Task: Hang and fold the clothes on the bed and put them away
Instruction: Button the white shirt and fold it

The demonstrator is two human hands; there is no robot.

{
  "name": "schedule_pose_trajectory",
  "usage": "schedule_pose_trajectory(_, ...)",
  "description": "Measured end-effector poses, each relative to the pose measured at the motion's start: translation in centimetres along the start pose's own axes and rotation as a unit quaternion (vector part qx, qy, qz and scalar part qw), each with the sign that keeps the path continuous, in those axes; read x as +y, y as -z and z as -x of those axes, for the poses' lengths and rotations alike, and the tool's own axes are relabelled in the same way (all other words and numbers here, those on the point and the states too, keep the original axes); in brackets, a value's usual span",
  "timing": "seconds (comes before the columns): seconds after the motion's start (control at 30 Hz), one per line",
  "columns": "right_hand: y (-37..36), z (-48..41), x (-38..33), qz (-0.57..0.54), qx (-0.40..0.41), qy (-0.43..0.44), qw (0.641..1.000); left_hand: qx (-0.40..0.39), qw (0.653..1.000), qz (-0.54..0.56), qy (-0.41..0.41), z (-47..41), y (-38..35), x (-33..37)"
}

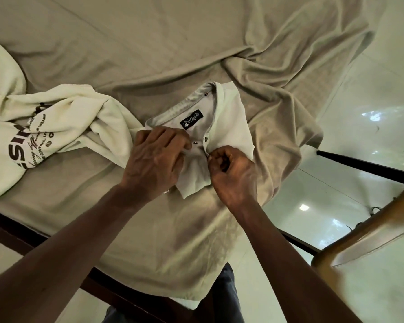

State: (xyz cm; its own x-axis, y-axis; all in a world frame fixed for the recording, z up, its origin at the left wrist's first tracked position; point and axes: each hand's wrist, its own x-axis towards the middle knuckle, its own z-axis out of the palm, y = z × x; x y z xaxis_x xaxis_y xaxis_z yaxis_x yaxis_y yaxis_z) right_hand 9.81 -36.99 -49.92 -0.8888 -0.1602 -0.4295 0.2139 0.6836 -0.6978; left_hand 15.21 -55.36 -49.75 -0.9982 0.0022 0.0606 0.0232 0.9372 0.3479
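At the far left a cream sweatshirt (56, 127) with dark lettering lay crumpled on the bed, spread over the beige sheet (126, 43). Its right edge reached up to the pale shirt (229, 117), which lay near the middle of the bed, close to the near edge, front up with its collar pointing away from the person. A black label (191, 120) showed inside the neck. The left hand (156, 159) lay on the left side of the shirt front, fingers bent and their tips pinching the cloth just beside the buttoned opening. A small button (206, 138) sat between the two hands. The right hand (233, 173) had its fingers curled in tight and nipped the edge of the opening below that button. Further right the sheet was rumpled and hung over the bed's side above a dark frame rail (364, 165). A glossy pale floor (371, 101) lay beyond, and a blurred wooden piece (371, 229) crossed the lower right corner.
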Motion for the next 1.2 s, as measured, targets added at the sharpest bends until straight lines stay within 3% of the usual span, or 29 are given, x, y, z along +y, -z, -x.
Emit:
schedule_pose_trajectory(0.23,-1.0,0.2,-1.1,0.041,0.051,0.115,0.991,-0.007,0.999,-0.035,0.005,-1.2,-0.4,-0.7)
schedule_pose_trajectory(0.43,-1.1,-0.9,-1.5,-0.064,0.071,0.023,0.995,0.021,1.000,-0.013,-0.019,-2.2,-1.1,-0.8)
schedule_pose_trajectory(0.7,-0.8,-2.2,-1.2,-0.104,0.032,0.008,0.994,0.065,0.996,0.056,0.026,-1.9,-1.7,0.5)
schedule_pose_trajectory(0.9,-0.1,-2.4,-1.0,-0.035,-0.014,0.068,0.997,0.074,0.993,0.087,0.040,-1.9,-2.2,0.5)
schedule_pose_trajectory(1.2,0.5,-3.0,-0.5,-0.009,-0.040,0.129,0.991,0.024,0.975,0.203,0.084,-3.4,-1.7,0.0)
